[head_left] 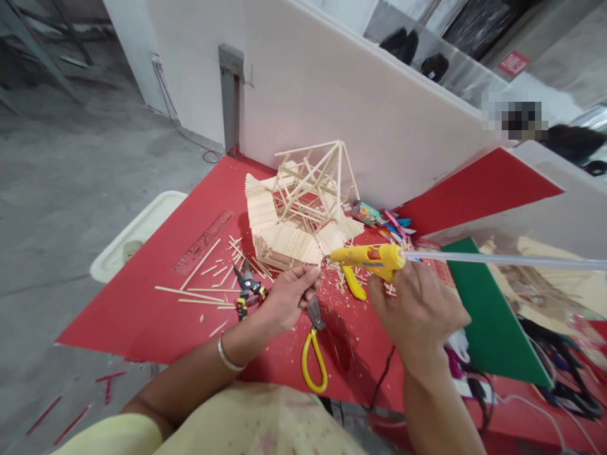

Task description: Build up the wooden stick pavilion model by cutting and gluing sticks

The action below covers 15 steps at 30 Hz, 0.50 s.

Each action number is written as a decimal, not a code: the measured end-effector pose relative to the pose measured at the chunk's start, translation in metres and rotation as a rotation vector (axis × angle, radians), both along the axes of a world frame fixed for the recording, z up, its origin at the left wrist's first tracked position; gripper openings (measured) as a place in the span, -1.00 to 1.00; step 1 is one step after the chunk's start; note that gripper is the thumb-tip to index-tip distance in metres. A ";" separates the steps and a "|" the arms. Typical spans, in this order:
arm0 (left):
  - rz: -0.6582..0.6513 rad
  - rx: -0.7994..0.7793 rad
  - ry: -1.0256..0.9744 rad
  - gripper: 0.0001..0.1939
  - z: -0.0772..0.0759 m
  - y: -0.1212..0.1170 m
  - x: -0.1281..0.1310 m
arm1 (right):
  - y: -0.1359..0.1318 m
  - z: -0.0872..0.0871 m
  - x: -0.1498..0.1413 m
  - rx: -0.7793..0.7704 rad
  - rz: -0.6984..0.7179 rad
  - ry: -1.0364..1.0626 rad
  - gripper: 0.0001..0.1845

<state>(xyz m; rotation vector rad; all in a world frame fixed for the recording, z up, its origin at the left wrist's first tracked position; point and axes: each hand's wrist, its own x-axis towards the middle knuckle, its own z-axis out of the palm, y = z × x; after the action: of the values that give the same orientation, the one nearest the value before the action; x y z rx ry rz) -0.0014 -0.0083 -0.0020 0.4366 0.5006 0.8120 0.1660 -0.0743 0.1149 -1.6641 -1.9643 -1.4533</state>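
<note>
My right hand [422, 306] is wrapped round a yellow hot glue gun [367, 256], and a long clear glue stick [497, 259] sticks out of its back. The nozzle points left, close to the fingertips of my left hand [293, 291]. Those fingers are pinched together; whatever they hold is too small to make out. Just beyond them stands a model built of thin wooden sticks [289, 243], with slatted panels low down and an open frame on top. Scissors with a yellow handle loop [313, 363] lie below my hands, partly hidden. Wire cutters [249, 287] rest beside my left wrist.
Loose sticks [203, 294] and a clear ruler [203, 240] lie on the red tabletop [137, 316]. A yellow-handled tool [354, 283] is under the glue gun. A green board [493, 309] stands at right, a white partition [370, 95] behind. Cables run along the front edge.
</note>
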 end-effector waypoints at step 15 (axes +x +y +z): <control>0.020 -0.008 -0.013 -0.63 0.005 0.000 0.004 | -0.007 -0.008 0.003 0.033 -0.062 0.025 -0.71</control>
<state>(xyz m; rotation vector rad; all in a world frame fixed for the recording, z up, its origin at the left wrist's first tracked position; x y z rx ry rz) 0.0022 -0.0084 0.0027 0.4189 0.4970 0.8317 0.1689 -0.0809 0.1073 -1.7350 -1.8814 -1.4703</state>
